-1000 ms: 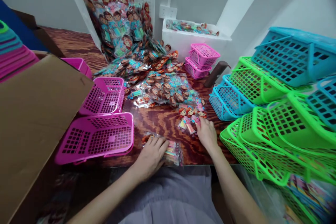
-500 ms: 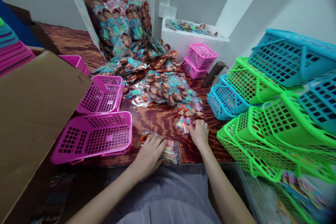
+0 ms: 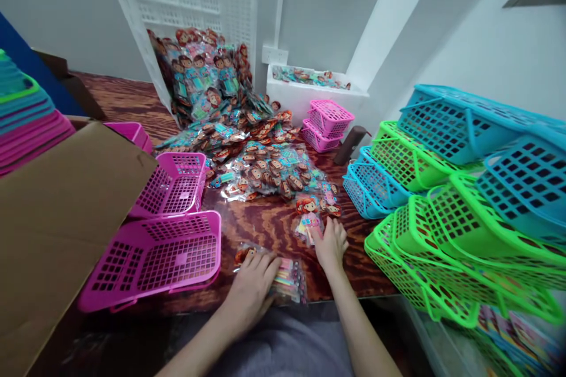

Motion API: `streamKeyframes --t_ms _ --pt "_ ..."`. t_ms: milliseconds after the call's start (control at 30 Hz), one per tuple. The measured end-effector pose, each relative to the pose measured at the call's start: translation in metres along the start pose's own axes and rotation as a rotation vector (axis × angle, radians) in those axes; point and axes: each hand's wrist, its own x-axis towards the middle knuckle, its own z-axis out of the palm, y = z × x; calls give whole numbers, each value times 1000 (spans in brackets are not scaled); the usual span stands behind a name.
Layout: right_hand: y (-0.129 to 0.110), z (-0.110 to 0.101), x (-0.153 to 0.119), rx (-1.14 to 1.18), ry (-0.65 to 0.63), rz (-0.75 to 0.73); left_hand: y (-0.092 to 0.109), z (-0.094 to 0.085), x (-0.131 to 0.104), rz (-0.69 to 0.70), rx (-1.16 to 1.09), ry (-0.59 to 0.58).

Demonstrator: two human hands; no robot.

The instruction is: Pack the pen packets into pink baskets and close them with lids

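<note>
My left hand lies over a small stack of clear plastic packets at the table's front edge, its fingers curved across them. Coloured sticks show at the stack's right end, and part of a cartoon head at its left. My right hand has its fingers apart, with the thumb touching the lower right side of a cartoon packet that shows a red-haired figure. Beyond both hands spreads a large heap of similar packets.
Pink baskets stand at left beside an open cardboard box. Stacked green baskets and blue baskets crowd the right. Behind the heap are a tipped white crate, a white foam box and small pink baskets.
The view has tilted upward. My right hand's fingers have spread, and the two red-haired figures seen side by side beside it now show as one. My left hand stays on its stack.
</note>
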Motion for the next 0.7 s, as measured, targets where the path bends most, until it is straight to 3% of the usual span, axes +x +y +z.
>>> streamKeyframes --t_ms 133,333,533,700 --pt "-10 5 -2 -42 -103 25 0 2 -1 -1 -6 17" --pt "-23 1 3 439 -85 26 2 0 1 -7 -6 26" --pt "-12 -7 10 693 -74 142 4 -5 2 -1 -2 12" --pt "-30 1 -3 818 -127 179 2 -1 2 -1 -6 14"
